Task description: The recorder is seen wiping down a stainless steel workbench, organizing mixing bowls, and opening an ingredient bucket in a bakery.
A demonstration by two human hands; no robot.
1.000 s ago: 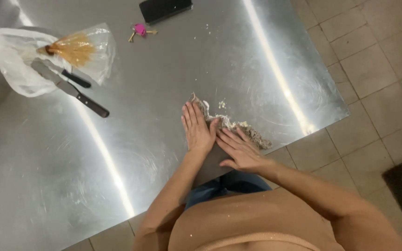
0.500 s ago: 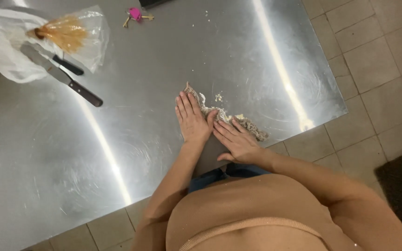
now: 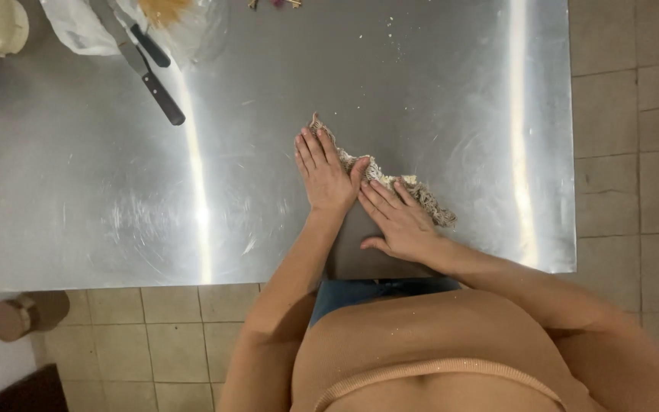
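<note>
- Grip: both hands lie flat and spread, fingers extended and close together, pinching nothing; the left hand (image 3: pixel 323 172) and right hand (image 3: pixel 400 221) press palm-down, side by side, thumbs nearly touching.
- Thing in hand: a pale, crumbly ridge of flour-like dough scraps (image 3: pixel 390 179) lies along the far edge of the fingertips, on the brushed stainless-steel surface (image 3: pixel 451 91), near the edge closest to the person.
- Orientation: the ridge's long axis runs diagonally, from the far left, beside the left fingertips, down to the near right, past the right fingertips; its left tip points away from the person.
- Step, as a judgement: the crumbs appear to be swept or gathered into one line under the flat palms.
- Next move, as a judgement: bringing the material together would call for even pressure from both palms across the ridge, so that loose crumbs at the right end do not scatter.
- Surroundings: a black-handled steel knife (image 3: pixel 146 76) and a clear plastic bag (image 3: pixel 85 30) rest well apart at the far left; beige floor tiles (image 3: pixel 634 114) flank the surface.
</note>
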